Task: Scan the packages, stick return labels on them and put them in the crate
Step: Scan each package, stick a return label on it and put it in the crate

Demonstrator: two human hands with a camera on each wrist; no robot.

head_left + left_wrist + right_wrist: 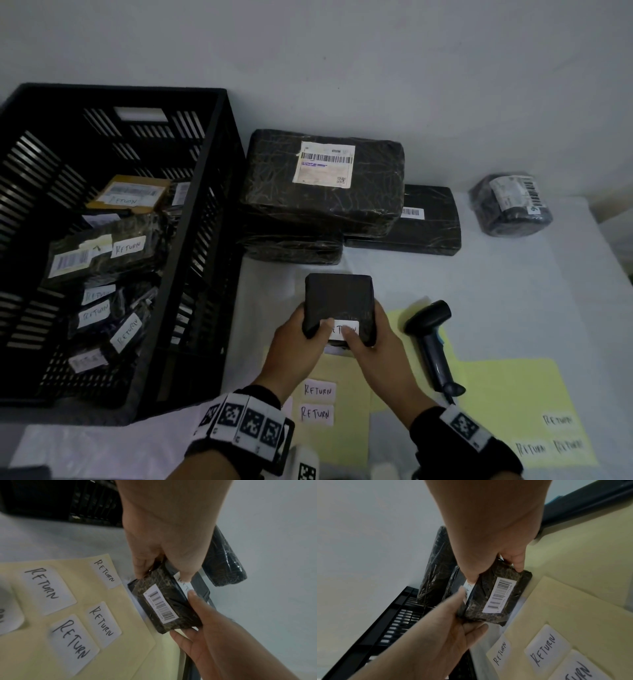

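Head view: left hand (pixel 296 337) and right hand (pixel 368 346) both grip the package (pixel 339 301), thumbs pressing its label (pixel 344 329), right of the crate (pixel 191 240).

Your left hand (pixel 294 346) and right hand (pixel 371 356) are bare. Each wrist wears a black band; white strip of square black-and-white marker tags wraps it, four tags showing on left, one clear on right. Black sleeves behind.

The small package (pixel 337 301) was wrapped in glossy, creased black plastic film, with a matt white paper return label (pixel 344 329) on it. The crate (pixel 191 212) was slatted matt black plastic near the worktop's left edge. The yellow backing sheets (pixel 507 394) looked smooth and faintly waxy.
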